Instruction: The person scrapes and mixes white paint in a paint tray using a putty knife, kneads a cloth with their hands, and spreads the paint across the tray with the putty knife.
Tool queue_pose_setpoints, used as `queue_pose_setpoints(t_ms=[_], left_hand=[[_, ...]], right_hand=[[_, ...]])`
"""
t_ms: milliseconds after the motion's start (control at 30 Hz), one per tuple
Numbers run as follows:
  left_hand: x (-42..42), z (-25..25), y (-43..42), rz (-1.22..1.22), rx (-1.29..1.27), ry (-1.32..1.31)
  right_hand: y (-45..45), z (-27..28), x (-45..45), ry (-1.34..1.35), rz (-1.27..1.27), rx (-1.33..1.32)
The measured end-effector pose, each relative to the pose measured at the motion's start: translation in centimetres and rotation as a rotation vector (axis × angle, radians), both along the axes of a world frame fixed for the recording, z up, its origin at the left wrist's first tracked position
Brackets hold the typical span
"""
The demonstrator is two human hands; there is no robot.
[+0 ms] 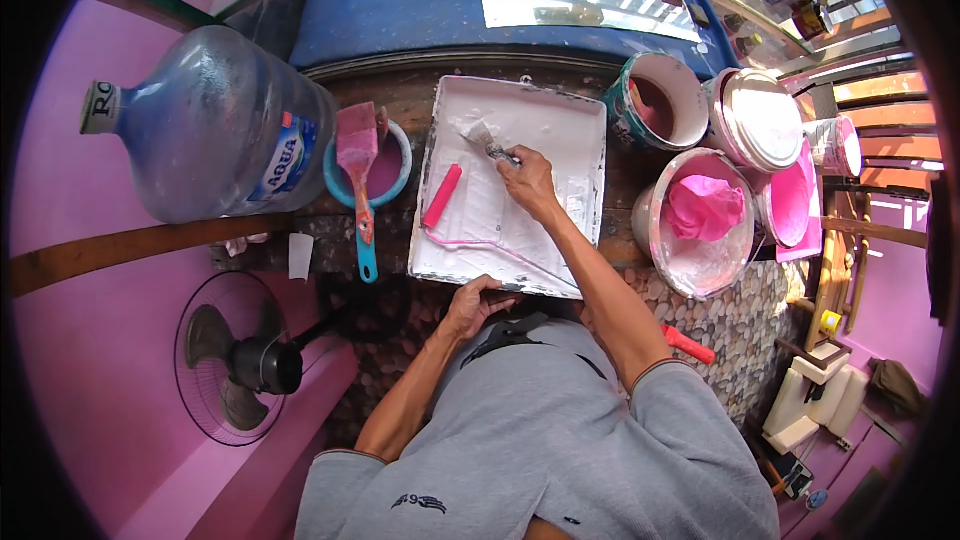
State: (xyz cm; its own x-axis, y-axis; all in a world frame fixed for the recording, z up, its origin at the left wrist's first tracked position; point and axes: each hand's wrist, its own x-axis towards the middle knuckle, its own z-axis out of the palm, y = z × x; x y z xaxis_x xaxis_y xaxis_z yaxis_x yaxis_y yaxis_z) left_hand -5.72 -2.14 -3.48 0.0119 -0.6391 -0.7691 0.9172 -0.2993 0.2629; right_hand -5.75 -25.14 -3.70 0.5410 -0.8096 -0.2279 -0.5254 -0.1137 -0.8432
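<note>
A white paint tray (510,100) lies on the dark wooden table. My right hand (527,180) is closed round the handle of a small paint-smeared brush (482,136), whose bristles point up and left over the tray's upper part. In the tray rests a roller with a pink sleeve (442,195) and a thin wire frame. My left hand (473,308) is at the tray's near edge, its fingers against or under the rim, partly hidden. Whether it grips the tray is unclear.
A big water bottle (230,130) lies at the left, beside a blue-rimmed pot (405,165) with a pink brush (358,155) across it. Several paint buckets stand right, one bucket (697,270) holding a pink bag (705,208). A fan (235,360) is lower left.
</note>
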Motion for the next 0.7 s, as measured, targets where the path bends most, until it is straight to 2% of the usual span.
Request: queue_pose_setpoints(t_ms=[67,167,300,400,567,700], left_hand=[[0.0,0.2,-0.1,-0.011,0.009,-0.003],[0.1,0.2,-0.1,-0.009,0.021,-0.017],[-0.1,0.1,-0.1,0.005,0.007,-0.028],[-0.2,-0.6,0.2,0.022,-0.006,-0.030],[-0.1,-0.8,0.2,0.020,0.013,0.006],[-0.1,-1.0,0.2,0.044,-0.003,0.021]], right_hand=[[0.0,0.0,0.0,-0.002,0.022,0.043],[0.2,-0.3,-0.2,-0.031,-0.039,-0.064],[0.1,1.1,-1.2,0.007,0.031,0.035],[0.0,2.7,-3.8,-0.031,0.008,-0.062],[-0.6,3.1,-8.6,0.197,-0.132,-0.304],[-0.1,1.8,-9.7,0.277,-0.152,-0.332]])
